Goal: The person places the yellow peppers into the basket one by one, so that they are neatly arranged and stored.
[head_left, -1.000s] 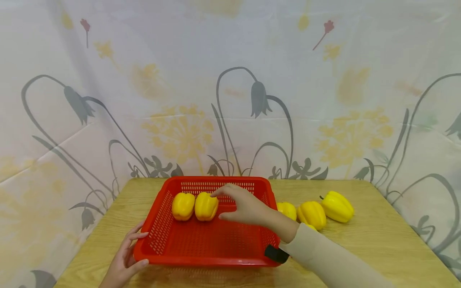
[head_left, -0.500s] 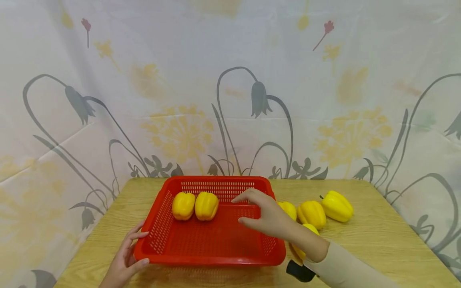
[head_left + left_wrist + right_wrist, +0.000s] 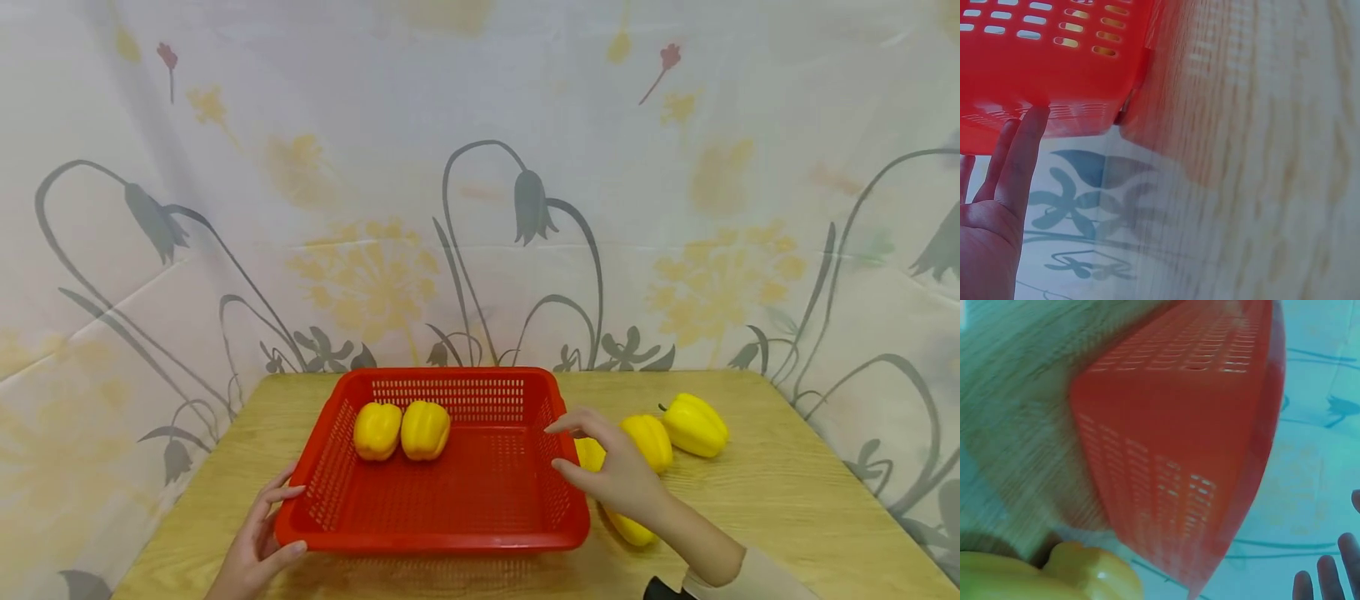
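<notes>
A red plastic basket [image 3: 465,508] with slotted walls stands on the wooden table. Two yellow bell peppers, a left one [image 3: 377,432] and a right one [image 3: 425,431], lie side by side inside it. At the basket's front left corner, my left hand [image 3: 255,542] touches the rim, fingers fairly straight against the wall in the left wrist view. My right hand [image 3: 618,471] hovers by the right rim with fingers spread and nothing held. Beneath and behind it are more yellow peppers on the table, partly hidden: a near one [image 3: 632,529], one at the rim [image 3: 590,453] and another [image 3: 651,442].
A further yellow pepper [image 3: 696,426] with a dark stem lies at the back right of the wooden table [image 3: 795,500]. Behind the table hangs a cloth [image 3: 480,300] printed with flowers.
My right hand has moved from beside the peppers inside the basket rightward, out to the right rim near the loose peppers. The left hand stays at the basket's corner.
</notes>
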